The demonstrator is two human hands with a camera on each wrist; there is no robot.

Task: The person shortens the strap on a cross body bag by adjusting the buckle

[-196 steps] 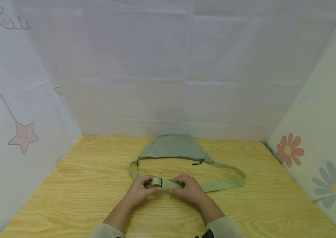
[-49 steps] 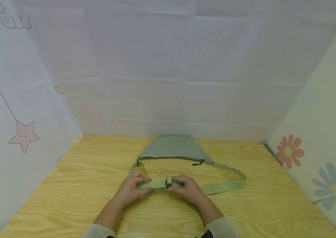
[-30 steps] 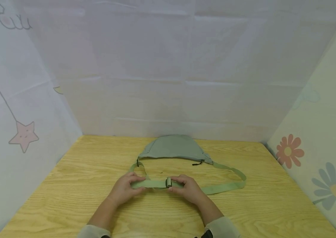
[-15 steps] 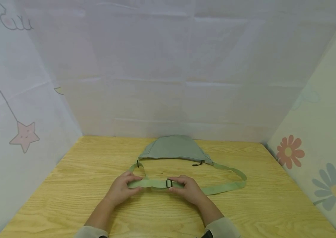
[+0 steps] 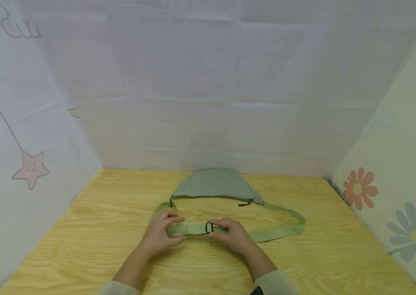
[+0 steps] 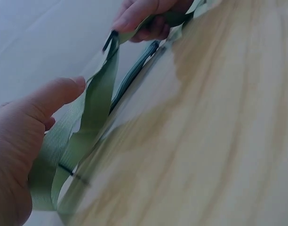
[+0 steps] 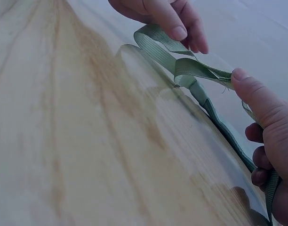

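Observation:
A grey-green waist bag lies at the back of the table, its pale green strap looping toward me. My right hand pinches the strap just beside a black slider buckle. To the left, my left hand is around the strap with thumb and fingers spread apart. In the left wrist view its thumb is straight, close to the strap's edge; its other fingers are mostly hidden. The right wrist view has the right thumb pressed on the strap, beside loose folds of webbing.
A second black buckle joins the strap to the bag's left end. A dark zipper pull hangs from the bag's front. White sheets wall the wooden table at the back and sides.
The buckle has moved right, up to my right hand, and the webbing loop raised through it has flattened. My left hand slid left along the strap, then came back slightly right with its fingers spread.

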